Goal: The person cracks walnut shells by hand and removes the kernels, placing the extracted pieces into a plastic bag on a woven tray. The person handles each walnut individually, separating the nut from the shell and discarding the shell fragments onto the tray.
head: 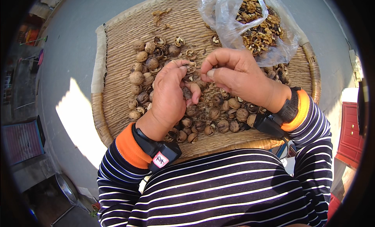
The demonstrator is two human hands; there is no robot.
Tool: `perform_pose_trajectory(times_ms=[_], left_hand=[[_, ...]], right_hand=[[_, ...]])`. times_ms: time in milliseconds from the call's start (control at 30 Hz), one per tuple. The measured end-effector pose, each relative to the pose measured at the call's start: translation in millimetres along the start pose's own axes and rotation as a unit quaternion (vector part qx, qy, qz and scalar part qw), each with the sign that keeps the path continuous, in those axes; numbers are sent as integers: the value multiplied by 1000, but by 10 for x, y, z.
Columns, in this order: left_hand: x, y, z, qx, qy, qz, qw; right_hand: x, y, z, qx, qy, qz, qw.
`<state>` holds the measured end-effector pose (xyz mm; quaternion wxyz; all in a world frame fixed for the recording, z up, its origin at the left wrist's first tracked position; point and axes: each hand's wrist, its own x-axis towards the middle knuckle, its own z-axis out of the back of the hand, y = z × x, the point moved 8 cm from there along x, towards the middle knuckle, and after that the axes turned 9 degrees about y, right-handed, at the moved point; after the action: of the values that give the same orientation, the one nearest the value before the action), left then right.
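My left hand (170,95) is curled around walnut pieces: a cracked walnut shell (190,67) shows at its thumb and fingertips, and a dark piece (186,93) lies against the lower fingers. Just right of it, my right hand (234,76) has its thumb and forefinger pinched together; whether something small is between them is hidden. Whole and cracked walnuts (136,78) lie on the woven tray (123,51) to the left of my hands, and more walnuts (242,115) lie below them. A clear plastic bag (225,22) holding walnut kernels (260,36) stands beyond my right hand.
Thin shell scraps (159,14) lie near the tray's far edge. More walnuts (282,74) sit under my right forearm's far side, by the bag. A red cabinet (350,130) stands at the far right, and a metal basin (66,188) is at the lower left.
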<state>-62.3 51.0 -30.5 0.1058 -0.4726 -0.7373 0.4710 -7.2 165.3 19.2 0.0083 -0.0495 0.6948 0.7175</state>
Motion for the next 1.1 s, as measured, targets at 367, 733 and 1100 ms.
perform_pose_trajectory(times_ms=[367,733,1100], left_hand=[[-15,-13,-108,3,60,-26,998],[-22,-35,-103,-55,41,-38,997],[-26,-44,-130,58,54,18,997]], right_hand=[[-19,-5,6,-154,-47,26,987],[-33,85,-13,-108,21,-15,994],[-50,256,105,-258,-38,69,963]])
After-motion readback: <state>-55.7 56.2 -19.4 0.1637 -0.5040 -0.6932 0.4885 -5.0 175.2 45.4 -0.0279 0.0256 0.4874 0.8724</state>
